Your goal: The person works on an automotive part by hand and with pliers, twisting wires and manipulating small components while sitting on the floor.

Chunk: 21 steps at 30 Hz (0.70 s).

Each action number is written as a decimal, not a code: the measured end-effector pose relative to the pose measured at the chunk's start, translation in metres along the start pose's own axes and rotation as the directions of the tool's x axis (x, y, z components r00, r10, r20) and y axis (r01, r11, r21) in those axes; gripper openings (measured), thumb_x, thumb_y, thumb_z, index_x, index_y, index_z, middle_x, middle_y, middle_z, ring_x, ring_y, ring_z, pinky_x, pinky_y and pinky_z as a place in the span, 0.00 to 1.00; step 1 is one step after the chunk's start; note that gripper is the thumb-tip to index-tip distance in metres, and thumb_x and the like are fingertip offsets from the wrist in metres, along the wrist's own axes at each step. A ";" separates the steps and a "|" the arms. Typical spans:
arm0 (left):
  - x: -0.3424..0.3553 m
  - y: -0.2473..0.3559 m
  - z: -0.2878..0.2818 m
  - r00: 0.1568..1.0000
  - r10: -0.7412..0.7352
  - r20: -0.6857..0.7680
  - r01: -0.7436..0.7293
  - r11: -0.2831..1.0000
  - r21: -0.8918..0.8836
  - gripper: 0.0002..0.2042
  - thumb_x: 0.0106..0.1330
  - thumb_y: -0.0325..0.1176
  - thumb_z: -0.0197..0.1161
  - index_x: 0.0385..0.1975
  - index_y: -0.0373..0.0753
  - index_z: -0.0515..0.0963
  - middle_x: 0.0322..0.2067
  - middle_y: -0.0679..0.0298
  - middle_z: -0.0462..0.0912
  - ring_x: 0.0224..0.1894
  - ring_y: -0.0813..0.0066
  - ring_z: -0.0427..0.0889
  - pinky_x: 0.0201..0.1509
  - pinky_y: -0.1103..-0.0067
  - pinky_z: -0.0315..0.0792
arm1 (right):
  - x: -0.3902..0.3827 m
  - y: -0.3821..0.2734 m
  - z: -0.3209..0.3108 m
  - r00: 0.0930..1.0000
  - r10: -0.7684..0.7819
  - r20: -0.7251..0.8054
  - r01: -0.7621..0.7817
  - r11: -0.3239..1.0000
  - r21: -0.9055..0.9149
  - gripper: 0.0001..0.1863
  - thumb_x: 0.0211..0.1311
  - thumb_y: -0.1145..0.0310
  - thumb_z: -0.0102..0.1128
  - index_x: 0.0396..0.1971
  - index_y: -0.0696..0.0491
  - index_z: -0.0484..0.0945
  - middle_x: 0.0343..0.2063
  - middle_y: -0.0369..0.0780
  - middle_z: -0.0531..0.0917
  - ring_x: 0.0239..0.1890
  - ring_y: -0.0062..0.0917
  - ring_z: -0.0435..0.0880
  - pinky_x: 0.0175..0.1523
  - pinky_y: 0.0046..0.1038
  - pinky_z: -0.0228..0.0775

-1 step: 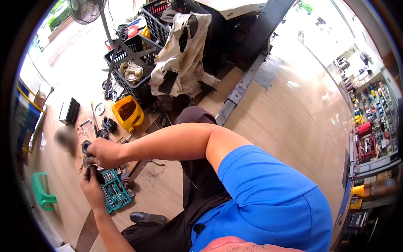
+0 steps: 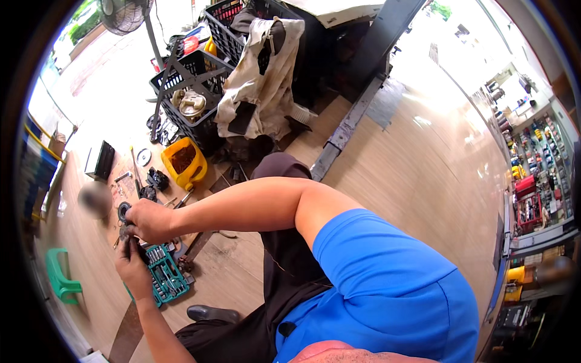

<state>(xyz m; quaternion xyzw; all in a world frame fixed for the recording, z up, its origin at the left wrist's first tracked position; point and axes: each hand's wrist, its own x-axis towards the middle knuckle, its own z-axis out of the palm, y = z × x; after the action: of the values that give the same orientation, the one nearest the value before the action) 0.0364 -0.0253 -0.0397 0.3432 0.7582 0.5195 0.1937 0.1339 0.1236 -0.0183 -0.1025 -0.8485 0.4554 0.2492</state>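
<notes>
A small dark part [image 2: 126,232] is held between the fingertips of both hands, at the left of the view and over the far edge of a light brown sheet [image 2: 115,222] on the floor. It is gripped from above by the right hand [image 2: 151,219], whose fingers are curled tightly, and from below by the left hand [image 2: 133,270], whose thumb and fingers are pinched together. Its exact shape is hidden by the fingers and cannot be told. One black ring [image 2: 124,210] is seen just beside the right hand's knuckles; whether it is touched cannot be told.

Two hands and one dark part are counted. Just beside the left hand, one green tool case [image 2: 168,277] is laid open, filled with metal pieces too small to be counted. Beyond the right hand, one yellow container [image 2: 184,164] with a cut-open side, one white disc [image 2: 144,157] and one black box [image 2: 101,160] are set out. Farther off, two black crates [image 2: 203,130] are seen, with one stained cloth [image 2: 260,78] draped beside them and one dark phone-like slab [image 2: 243,118] laid on it. One green stool [image 2: 62,276] is placed at the left, well apart from the hands.
</notes>
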 end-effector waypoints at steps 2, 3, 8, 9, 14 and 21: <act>0.008 -0.015 0.006 0.923 0.368 -0.110 -0.296 0.864 0.407 0.11 0.72 0.33 0.54 0.43 0.33 0.80 0.25 0.70 0.76 0.25 0.86 0.70 0.27 0.85 0.63 | 0.004 0.002 0.012 0.997 0.045 -0.058 -0.046 0.999 -0.018 0.11 0.57 0.68 0.61 0.24 0.61 0.79 0.27 0.56 0.80 0.37 0.52 0.80 0.43 0.42 0.72; 0.011 -0.020 0.007 0.833 0.543 -0.102 -0.385 0.704 0.597 0.11 0.72 0.33 0.54 0.43 0.33 0.80 0.24 0.69 0.76 0.24 0.85 0.70 0.27 0.84 0.63 | 0.006 0.003 0.015 0.995 0.063 -0.076 -0.064 0.998 -0.017 0.10 0.58 0.69 0.60 0.25 0.61 0.79 0.27 0.56 0.80 0.37 0.52 0.80 0.44 0.42 0.72; 0.014 0.034 -0.005 0.980 -0.069 0.186 0.086 0.993 -0.083 0.12 0.74 0.33 0.50 0.44 0.34 0.78 0.32 0.62 0.83 0.29 0.79 0.78 0.32 0.82 0.70 | 0.016 -0.001 -0.018 0.985 -0.167 -0.034 0.169 0.980 0.104 0.08 0.58 0.70 0.61 0.27 0.60 0.79 0.26 0.52 0.81 0.31 0.46 0.81 0.39 0.36 0.73; 0.011 0.034 -0.018 0.957 -0.143 0.254 0.220 0.927 -0.305 0.11 0.74 0.34 0.51 0.44 0.35 0.78 0.32 0.63 0.82 0.29 0.79 0.77 0.31 0.82 0.70 | 0.020 -0.004 -0.025 0.978 -0.210 0.005 0.205 0.960 0.191 0.08 0.58 0.70 0.62 0.28 0.60 0.80 0.26 0.51 0.81 0.30 0.42 0.81 0.38 0.35 0.73; 0.008 0.026 -0.023 0.927 -0.120 0.354 0.325 0.726 -0.606 0.10 0.72 0.35 0.54 0.46 0.37 0.75 0.28 0.68 0.77 0.26 0.80 0.75 0.26 0.83 0.69 | 0.021 -0.016 -0.032 0.988 -0.138 0.075 0.099 0.917 0.386 0.08 0.60 0.70 0.64 0.33 0.60 0.82 0.25 0.45 0.84 0.27 0.21 0.81 0.37 0.27 0.73; 0.008 0.026 0.000 0.994 0.085 -0.066 -0.077 0.991 0.113 0.09 0.68 0.31 0.57 0.38 0.31 0.81 0.25 0.60 0.81 0.25 0.72 0.77 0.27 0.77 0.69 | 0.014 0.000 -0.003 0.994 0.084 -0.070 -0.073 0.985 0.157 0.09 0.64 0.70 0.58 0.31 0.60 0.82 0.18 0.43 0.81 0.20 0.19 0.74 0.27 0.28 0.68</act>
<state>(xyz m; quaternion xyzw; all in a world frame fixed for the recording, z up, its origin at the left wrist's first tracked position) 0.0391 -0.0139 -0.0151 0.3652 0.7775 0.4962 0.1260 0.1231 0.1316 -0.0122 -0.1337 -0.7960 0.5247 0.2706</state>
